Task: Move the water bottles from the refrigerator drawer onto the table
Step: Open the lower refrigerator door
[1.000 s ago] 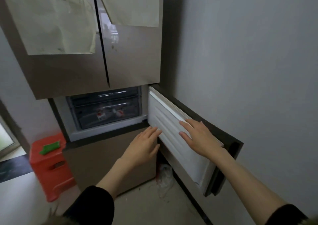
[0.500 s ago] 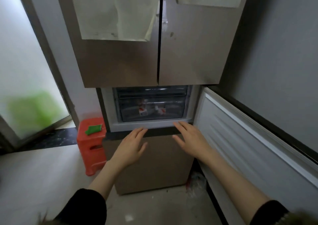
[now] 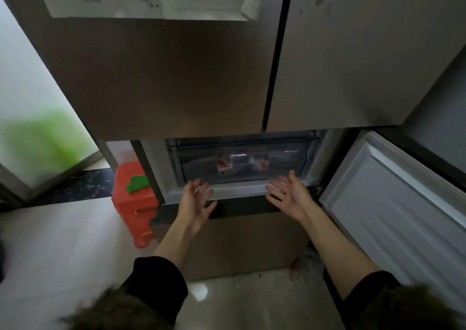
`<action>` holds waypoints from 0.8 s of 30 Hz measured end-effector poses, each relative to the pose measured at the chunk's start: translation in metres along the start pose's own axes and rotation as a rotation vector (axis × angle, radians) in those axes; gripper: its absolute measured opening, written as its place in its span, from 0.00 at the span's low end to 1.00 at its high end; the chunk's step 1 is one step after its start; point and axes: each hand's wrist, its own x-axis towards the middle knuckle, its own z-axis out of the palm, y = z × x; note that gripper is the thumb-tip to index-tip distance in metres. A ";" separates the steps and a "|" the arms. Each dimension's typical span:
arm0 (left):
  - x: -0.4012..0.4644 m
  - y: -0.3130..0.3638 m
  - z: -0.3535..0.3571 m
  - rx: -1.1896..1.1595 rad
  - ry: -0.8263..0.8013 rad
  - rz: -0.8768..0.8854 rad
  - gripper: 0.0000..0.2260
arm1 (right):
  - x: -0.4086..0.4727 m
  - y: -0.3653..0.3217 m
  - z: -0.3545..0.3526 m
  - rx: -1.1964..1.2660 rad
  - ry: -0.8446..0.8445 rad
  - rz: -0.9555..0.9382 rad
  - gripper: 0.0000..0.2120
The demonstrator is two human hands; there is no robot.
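Change: both hands are turning palm-up and spreading apart since half a second ago, when they were lying palm-down and closer together at the white ledge; the view is also dropping closer to the fridge.
Meaning: I judge they are lining up to slide under the drawer front and pull it out; no bottle is out yet.
Left hand (image 3: pixel 195 201): reaching forward empty, fingers spread wide, just in front of the white ledge (image 3: pixel 239 189).
Right hand (image 3: pixel 290 196): reaching forward empty too, fingers wide, at the ledge's right part.
Door (image 3: pixel 393 203): one, hanging swung open on the right.
Drawer (image 3: pixel 242 163): one clear drawer, sitting fully inside the fridge.
Bottles (image 3: pixel 242 164): lying inside the drawer; red-and-white labels are showing on two at least, exact count unclear through the plastic.
Stool (image 3: pixel 132 198): one red stool, standing left of the fridge.
Bench: not showing anywhere.
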 end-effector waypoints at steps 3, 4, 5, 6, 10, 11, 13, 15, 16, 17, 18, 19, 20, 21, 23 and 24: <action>0.010 0.007 0.006 -0.268 -0.002 -0.038 0.23 | 0.010 -0.008 0.002 0.225 0.014 0.004 0.28; 0.014 0.012 0.008 -0.333 -0.008 -0.045 0.24 | 0.012 -0.011 0.003 0.315 0.017 -0.004 0.28; 0.017 0.018 0.010 -0.380 0.000 -0.041 0.24 | 0.012 -0.014 0.004 0.374 0.024 -0.015 0.27; 0.055 0.019 0.025 -0.397 0.068 -0.045 0.25 | 0.050 -0.029 0.004 0.392 0.055 0.046 0.27; 0.098 0.032 0.040 -0.525 0.071 -0.044 0.24 | 0.097 -0.049 0.008 0.574 0.030 0.118 0.26; 0.101 0.033 0.039 -0.547 0.045 -0.044 0.25 | 0.097 -0.051 0.010 0.603 0.005 0.116 0.27; 0.101 0.034 0.037 -0.596 0.031 -0.029 0.26 | 0.102 -0.054 0.011 0.644 0.005 0.091 0.28; 0.103 0.034 0.039 -0.599 0.033 -0.022 0.27 | 0.106 -0.059 0.013 0.656 -0.012 0.092 0.29; 0.105 0.032 0.038 -0.599 0.035 -0.020 0.27 | 0.108 -0.059 0.012 0.665 -0.017 0.096 0.29; 0.105 0.031 0.038 -0.601 0.038 -0.014 0.27 | 0.108 -0.058 0.012 0.672 -0.023 0.097 0.29; 0.104 0.030 0.038 -0.594 0.046 -0.012 0.26 | 0.108 -0.057 0.010 0.670 -0.027 0.096 0.30; 0.103 0.029 0.038 -0.592 0.041 -0.011 0.26 | 0.109 -0.055 0.009 0.664 -0.034 0.095 0.30; 0.103 0.029 0.038 -0.592 0.042 -0.012 0.25 | 0.110 -0.054 0.008 0.660 -0.036 0.097 0.30; 0.102 0.030 0.039 -0.592 0.044 -0.014 0.26 | 0.110 -0.055 0.007 0.655 -0.042 0.098 0.30; 0.099 0.033 0.041 -0.573 0.060 -0.018 0.26 | 0.106 -0.057 0.009 0.637 -0.043 0.095 0.30; 0.100 0.034 0.040 -0.568 0.070 -0.020 0.26 | 0.104 -0.058 0.009 0.638 -0.037 0.097 0.30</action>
